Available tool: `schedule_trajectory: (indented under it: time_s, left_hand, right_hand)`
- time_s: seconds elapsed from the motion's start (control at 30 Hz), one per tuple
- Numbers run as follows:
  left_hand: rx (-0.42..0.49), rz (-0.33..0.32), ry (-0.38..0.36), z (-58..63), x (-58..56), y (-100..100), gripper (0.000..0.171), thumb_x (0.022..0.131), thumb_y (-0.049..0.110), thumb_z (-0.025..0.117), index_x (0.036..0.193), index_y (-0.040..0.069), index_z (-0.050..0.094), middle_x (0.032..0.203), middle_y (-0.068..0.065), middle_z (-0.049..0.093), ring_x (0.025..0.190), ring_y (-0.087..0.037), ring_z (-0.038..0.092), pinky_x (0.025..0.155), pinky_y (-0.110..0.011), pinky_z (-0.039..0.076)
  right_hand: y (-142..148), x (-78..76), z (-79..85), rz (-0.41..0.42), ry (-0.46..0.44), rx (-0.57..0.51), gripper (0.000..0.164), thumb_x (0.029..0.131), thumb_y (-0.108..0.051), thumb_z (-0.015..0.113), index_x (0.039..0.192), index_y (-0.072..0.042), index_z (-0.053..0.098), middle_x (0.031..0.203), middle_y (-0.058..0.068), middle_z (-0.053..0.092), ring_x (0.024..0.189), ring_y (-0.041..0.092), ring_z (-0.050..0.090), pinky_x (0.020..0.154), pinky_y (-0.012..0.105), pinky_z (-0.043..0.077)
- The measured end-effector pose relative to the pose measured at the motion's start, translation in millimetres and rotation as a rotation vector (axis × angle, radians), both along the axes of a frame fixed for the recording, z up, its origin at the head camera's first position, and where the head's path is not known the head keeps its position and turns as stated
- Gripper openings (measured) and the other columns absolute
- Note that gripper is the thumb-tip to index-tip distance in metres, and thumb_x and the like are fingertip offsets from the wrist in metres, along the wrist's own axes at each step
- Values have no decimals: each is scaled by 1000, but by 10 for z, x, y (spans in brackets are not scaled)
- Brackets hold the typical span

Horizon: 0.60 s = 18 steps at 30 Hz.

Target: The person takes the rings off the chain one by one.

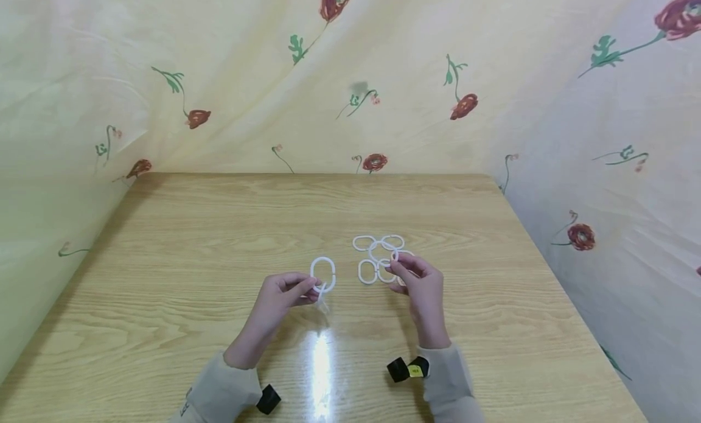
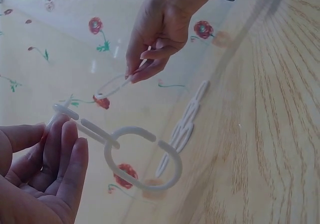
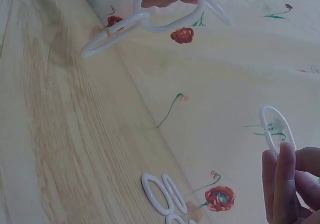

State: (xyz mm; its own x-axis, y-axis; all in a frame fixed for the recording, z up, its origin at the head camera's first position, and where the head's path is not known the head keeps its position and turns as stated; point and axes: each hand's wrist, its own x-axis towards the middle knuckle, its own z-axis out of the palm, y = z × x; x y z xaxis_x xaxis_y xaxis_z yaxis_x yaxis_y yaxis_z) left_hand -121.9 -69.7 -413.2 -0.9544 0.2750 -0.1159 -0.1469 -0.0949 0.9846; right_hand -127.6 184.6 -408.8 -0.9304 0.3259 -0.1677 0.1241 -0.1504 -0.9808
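Note:
White plastic chain links, oval with a small gap in the side, are being handled. My left hand pinches a short chain of linked pieces between thumb and fingers. One chain link dangles away from the fingertips in the left wrist view, gap upward. To the right, my right hand holds up a single link by its lower end, its gap showing at the side. That hand hovers over several loose links and hides some of them in the head view. The two hands are apart.
A wood-grain table lies beneath both hands. Cream cloth with red flowers hangs behind it and along both sides. Dark wrist cameras are strapped at the left sleeve and the right sleeve.

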Motion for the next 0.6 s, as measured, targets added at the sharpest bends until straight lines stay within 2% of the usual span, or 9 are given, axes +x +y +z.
schedule_trajectory:
  time_s: [0.33, 0.6]
  left_hand:
    - [-8, -10, 13, -13, -5, -6, 28, 95, 5, 59, 108, -20, 61, 82, 5, 71, 77, -7, 67, 76, -26, 61]
    - [-9, -7, 1, -11, -9, -2, 27, 95, 4, 58, 108, -20, 61, 80, 9, 70, 76, -5, 66, 76, -25, 61]
  right_hand:
    - [111, 34, -57, 71, -95, 97, 33, 88, -1, 68, 116, 14, 60, 83, -4, 73, 74, 6, 71, 56, 21, 58]
    - [202, 45, -96, 140, -154, 169, 31, 89, 2, 65, 117, 15, 59, 81, -2, 72, 70, 4, 70, 57, 19, 58]
